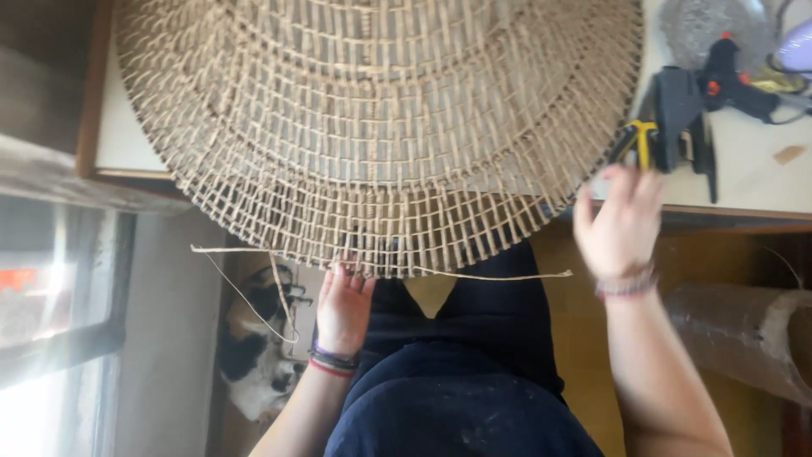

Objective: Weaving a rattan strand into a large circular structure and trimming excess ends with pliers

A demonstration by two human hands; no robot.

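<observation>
One blurred right hand (622,224) beside woven shade (381,127)

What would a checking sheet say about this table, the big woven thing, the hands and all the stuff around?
Surface: white table top with wooden edge.
Job's things: large round woven mat overhangs the table edge; loose cord strand at its rim.
Clutter: black glue gun; yellow-and-black tool.
Hands: left hand touches the mat's rim, fingers up; right hand open, blurred, holding nothing.
Cables: dark cable beside the glue gun.
Surroundings: cat on the floor; window at left.
</observation>
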